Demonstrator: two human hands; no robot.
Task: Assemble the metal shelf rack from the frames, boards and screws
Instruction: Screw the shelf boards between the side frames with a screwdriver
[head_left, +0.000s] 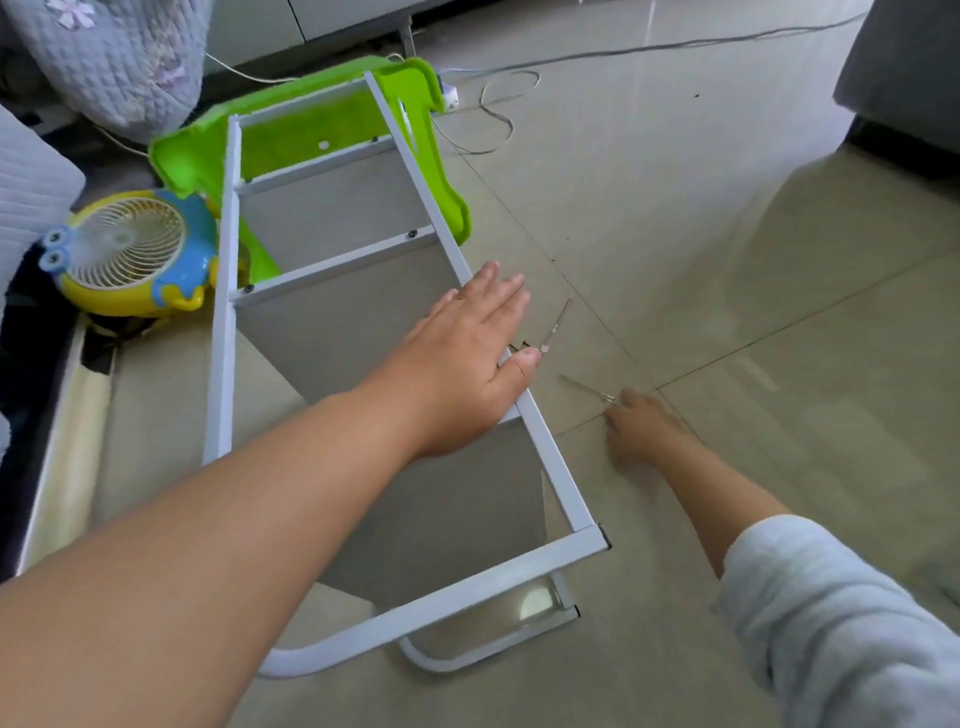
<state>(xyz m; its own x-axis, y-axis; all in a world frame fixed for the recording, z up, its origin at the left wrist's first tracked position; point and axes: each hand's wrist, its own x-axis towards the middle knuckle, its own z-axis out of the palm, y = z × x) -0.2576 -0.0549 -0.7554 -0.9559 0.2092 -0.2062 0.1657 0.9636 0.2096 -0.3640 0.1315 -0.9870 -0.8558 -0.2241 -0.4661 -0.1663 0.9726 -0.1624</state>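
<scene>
1. we see the white metal shelf rack with grey boards (363, 332) lying on its side on the beige tiled floor (727, 260), its curved tube feet nearest us and its far end resting against a bright green plastic piece (311, 119).
2. our left hand (467, 358) lies flat on the rack's upper right rail (540, 431), fingers straight and together, thumb pressed against the rail's outer side; it grips nothing.
3. our right hand (644, 431) reaches down to the floor just right of the rack. it is blurred, so we cannot tell whether its fingers are closed on anything; its fingertips sit at the handle end of a thin metal screwdriver (587, 389) lying on the tiles.
4. a second thin screwdriver with a clear handle (556, 325) lies on the floor just beyond the left thumb, close beside the rail.
5. small dark screws show at the joints where the boards meet the rails.
6. a yellow and blue cartoon-shaped desk fan (130, 254) stands left of the rack.
7. a white cable (493, 104) trails across the floor beyond the rack.
</scene>
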